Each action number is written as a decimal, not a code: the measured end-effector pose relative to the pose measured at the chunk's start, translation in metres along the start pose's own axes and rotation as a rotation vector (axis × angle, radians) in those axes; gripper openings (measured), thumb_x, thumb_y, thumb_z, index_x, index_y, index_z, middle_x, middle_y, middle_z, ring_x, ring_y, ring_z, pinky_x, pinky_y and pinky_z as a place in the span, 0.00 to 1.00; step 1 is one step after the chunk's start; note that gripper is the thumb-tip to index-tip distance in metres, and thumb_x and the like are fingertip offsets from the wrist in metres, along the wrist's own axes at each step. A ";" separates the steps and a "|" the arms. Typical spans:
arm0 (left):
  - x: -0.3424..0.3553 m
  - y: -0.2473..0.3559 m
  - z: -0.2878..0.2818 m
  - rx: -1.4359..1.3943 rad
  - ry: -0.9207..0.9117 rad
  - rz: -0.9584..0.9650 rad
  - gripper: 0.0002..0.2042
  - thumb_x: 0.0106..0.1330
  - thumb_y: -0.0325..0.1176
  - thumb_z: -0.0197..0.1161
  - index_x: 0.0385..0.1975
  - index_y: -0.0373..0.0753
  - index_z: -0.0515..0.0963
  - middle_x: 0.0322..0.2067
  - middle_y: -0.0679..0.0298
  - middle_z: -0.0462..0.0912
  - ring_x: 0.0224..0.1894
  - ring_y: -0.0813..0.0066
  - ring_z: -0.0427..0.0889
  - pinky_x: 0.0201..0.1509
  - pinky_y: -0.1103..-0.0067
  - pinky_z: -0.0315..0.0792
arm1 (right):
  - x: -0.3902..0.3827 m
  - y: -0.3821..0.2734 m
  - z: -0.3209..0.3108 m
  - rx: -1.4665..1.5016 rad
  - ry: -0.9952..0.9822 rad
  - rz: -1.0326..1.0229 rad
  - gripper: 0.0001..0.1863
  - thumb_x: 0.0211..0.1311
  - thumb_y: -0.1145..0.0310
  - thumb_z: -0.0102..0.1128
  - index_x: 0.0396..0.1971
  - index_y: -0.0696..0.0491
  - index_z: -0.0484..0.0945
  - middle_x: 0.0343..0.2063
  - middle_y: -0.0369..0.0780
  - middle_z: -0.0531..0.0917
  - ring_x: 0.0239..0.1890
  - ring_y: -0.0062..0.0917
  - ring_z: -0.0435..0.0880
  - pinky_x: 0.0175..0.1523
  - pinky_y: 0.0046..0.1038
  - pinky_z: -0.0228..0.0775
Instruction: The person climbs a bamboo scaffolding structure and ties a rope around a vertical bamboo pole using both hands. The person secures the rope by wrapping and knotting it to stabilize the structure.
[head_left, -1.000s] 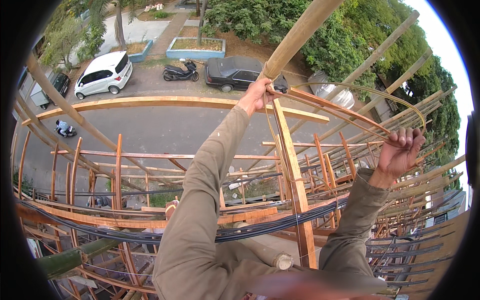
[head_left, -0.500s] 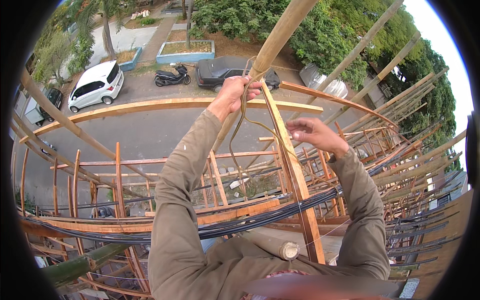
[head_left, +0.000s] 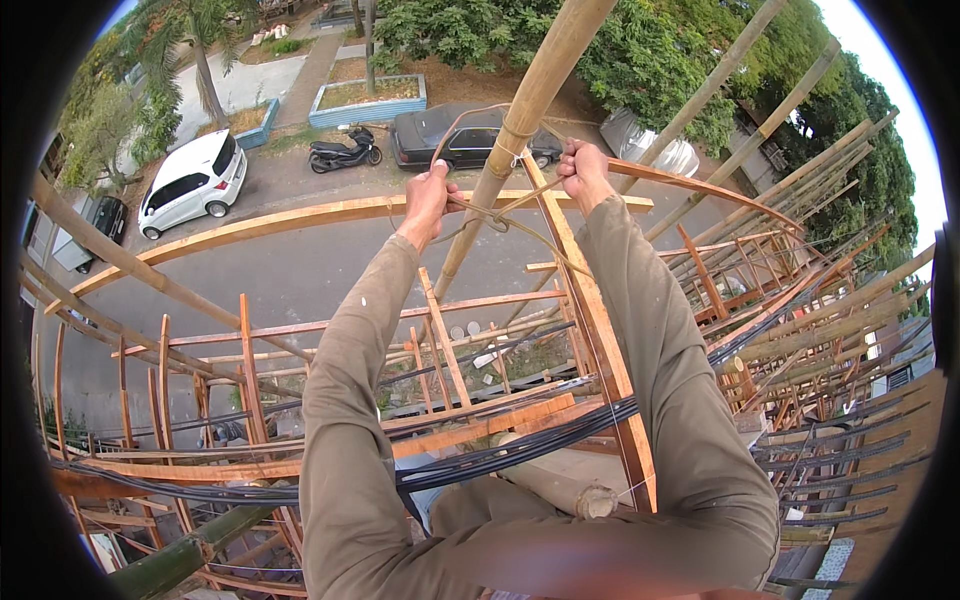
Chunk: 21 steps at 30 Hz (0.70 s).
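Note:
A slanting bamboo pole (head_left: 530,95) rises in front of me, with a sawn timber (head_left: 590,305) running from beside it back toward my body. A thin brown cord (head_left: 530,198) loops around the pole, crosses over itself before it, and trails a loose length over the timber. On the pole's left, my left hand (head_left: 428,205) is closed on one part of this cord. Right of the pole and above the timber, my right hand (head_left: 582,172) pinches another part, with the stretch between pulled fairly straight. Some of the gripped cord is hidden by my fingers.
A long horizontal timber (head_left: 270,218) passes behind the pole. Black cables (head_left: 520,452) and a cut bamboo end (head_left: 596,500) lie close to my body. Timber framing spreads below and right. Down on the road stand a white car (head_left: 195,183), a motorbike (head_left: 345,150) and a dark car (head_left: 450,138).
My right hand, open beside the timber before, has moved up and forward and closed on the cord. My left hand has shifted left and slightly down. The cord now wraps the pole.

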<state>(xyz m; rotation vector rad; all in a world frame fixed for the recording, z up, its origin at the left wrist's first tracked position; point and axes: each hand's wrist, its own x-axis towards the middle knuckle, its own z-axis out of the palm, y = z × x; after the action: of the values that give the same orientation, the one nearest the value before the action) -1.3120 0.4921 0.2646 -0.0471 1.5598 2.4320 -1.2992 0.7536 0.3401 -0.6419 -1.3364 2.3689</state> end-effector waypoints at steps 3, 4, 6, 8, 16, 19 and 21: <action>0.053 -0.001 -0.019 -0.208 0.343 0.027 0.19 0.76 0.46 0.51 0.44 0.31 0.72 0.26 0.61 0.72 0.21 0.71 0.74 0.23 0.73 0.76 | 0.014 -0.031 -0.017 -0.016 0.096 -0.144 0.07 0.74 0.71 0.46 0.39 0.57 0.74 0.21 0.29 0.66 0.16 0.13 0.58 0.17 0.18 0.49; 0.066 0.001 -0.030 -0.284 0.429 0.007 0.19 0.77 0.47 0.50 0.44 0.33 0.72 0.25 0.62 0.71 0.20 0.72 0.72 0.20 0.74 0.73 | 0.013 -0.044 -0.024 -0.026 0.114 -0.182 0.08 0.74 0.70 0.48 0.38 0.57 0.75 0.20 0.28 0.65 0.17 0.13 0.59 0.17 0.18 0.50; 0.086 0.005 -0.049 -0.424 0.480 -0.080 0.19 0.77 0.49 0.51 0.41 0.35 0.73 0.22 0.65 0.68 0.19 0.73 0.69 0.18 0.76 0.66 | 0.011 -0.078 -0.036 -0.133 -0.033 0.018 0.10 0.74 0.69 0.49 0.38 0.59 0.76 0.20 0.27 0.65 0.16 0.10 0.58 0.16 0.16 0.49; 0.094 0.019 -0.076 -0.393 0.151 -0.140 0.18 0.75 0.50 0.57 0.37 0.38 0.73 0.16 0.72 0.59 0.14 0.82 0.61 0.14 0.83 0.55 | 0.007 -0.110 -0.052 -0.304 -0.208 0.271 0.13 0.75 0.66 0.52 0.45 0.62 0.77 0.20 0.26 0.65 0.16 0.08 0.57 0.15 0.13 0.49; 0.072 0.139 -0.090 1.578 0.315 0.853 0.22 0.64 0.56 0.66 0.33 0.39 0.85 0.28 0.53 0.85 0.33 0.53 0.86 0.38 0.63 0.74 | -0.003 -0.144 -0.085 -1.308 -0.181 -0.035 0.16 0.71 0.58 0.60 0.38 0.57 0.83 0.20 0.27 0.64 0.16 0.12 0.58 0.19 0.19 0.50; 0.061 0.180 -0.094 1.698 0.222 0.671 0.21 0.65 0.55 0.65 0.34 0.40 0.85 0.29 0.53 0.86 0.37 0.51 0.86 0.40 0.62 0.76 | -0.016 -0.157 -0.081 -0.781 -0.071 -0.113 0.16 0.72 0.60 0.61 0.42 0.61 0.81 0.20 0.26 0.62 0.16 0.09 0.54 0.17 0.14 0.45; 0.054 0.185 -0.099 1.590 0.198 0.469 0.20 0.65 0.55 0.64 0.35 0.41 0.85 0.30 0.53 0.86 0.39 0.49 0.85 0.41 0.61 0.76 | -0.025 -0.163 -0.077 -0.824 -0.206 -0.037 0.17 0.71 0.61 0.62 0.44 0.61 0.81 0.21 0.26 0.64 0.16 0.08 0.55 0.16 0.14 0.43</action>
<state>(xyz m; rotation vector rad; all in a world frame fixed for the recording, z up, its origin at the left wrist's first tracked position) -1.4171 0.3404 0.3783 0.3967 3.2942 0.7087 -1.2250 0.8764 0.4514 -0.5641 -2.4102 1.8195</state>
